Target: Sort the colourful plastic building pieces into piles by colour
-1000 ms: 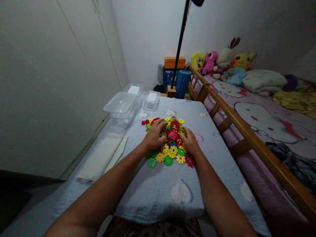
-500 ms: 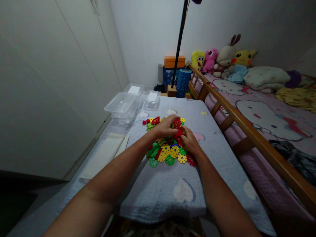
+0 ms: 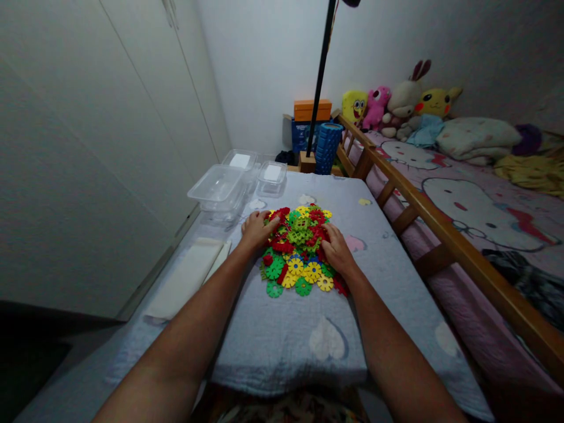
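A pile of flat plastic snowflake discs (image 3: 299, 252) in red, yellow, green and blue lies on a pale blue cloth (image 3: 304, 329) over the table. My left hand (image 3: 256, 230) rests at the pile's left edge, fingers curled onto red pieces. On the right side of the pile my right hand (image 3: 335, 251) lies with its fingers bent down over the discs. Whether either hand grips a piece is hidden by the fingers.
Clear plastic containers (image 3: 218, 187) with lids (image 3: 272, 174) stand at the table's far left. A folded white cloth (image 3: 187, 277) lies at the left edge. A wooden bed rail (image 3: 440, 235) runs along the right, with plush toys (image 3: 396, 103) behind. A black pole (image 3: 321, 76) rises at the far end.
My left hand slid from the top middle of the pile to its left edge, uncovering green and red discs. My right hand stayed nearly in place.
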Demonstrator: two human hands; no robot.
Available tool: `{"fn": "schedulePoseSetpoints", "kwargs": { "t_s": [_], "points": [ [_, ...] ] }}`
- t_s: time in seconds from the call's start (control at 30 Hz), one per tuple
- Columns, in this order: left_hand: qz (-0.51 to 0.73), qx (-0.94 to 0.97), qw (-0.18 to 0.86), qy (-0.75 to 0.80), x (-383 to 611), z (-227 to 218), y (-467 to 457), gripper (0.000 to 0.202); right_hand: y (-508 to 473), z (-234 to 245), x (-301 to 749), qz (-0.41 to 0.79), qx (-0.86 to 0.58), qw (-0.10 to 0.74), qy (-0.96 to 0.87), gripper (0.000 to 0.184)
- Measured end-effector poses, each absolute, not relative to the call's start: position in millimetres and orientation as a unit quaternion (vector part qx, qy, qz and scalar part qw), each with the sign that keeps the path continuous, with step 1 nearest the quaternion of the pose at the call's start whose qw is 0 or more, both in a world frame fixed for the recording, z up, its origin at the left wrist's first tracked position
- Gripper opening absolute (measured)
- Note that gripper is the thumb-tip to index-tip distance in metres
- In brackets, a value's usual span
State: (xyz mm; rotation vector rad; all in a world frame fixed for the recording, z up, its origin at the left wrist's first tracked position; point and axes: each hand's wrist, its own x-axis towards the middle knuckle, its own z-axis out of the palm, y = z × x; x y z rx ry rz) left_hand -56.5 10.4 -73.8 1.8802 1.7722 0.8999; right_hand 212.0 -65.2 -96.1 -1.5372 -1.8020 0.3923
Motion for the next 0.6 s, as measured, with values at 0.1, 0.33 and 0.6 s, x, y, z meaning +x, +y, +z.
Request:
{"fn": "schedulePoseSetpoints", "kwargs": {
  "t_s": [0.1, 0.33, 0.6],
  "points": [
    [0.322, 0.721, 0.25, 0.56, -49.5, -78.2, 4.1, 0.048, -64.0, -94.7, 210.8, 0.167, -0.571, 0.372, -0.713, 0.056],
    [0.354, 0.78, 0.275, 0.436, -45.7, -82.8, -14.2, 0.045, -67.5, -89.2, 203.2, 0.225, -0.532, 0.387, -0.718, 0.058],
    [0.417, 0.743, 0.28, 0.442, -52.1, -80.7, -23.5, 0.044, -48.7, -84.8, 217.1, 0.191, -0.542, 0.383, -0.723, 0.036]
  ]
}}
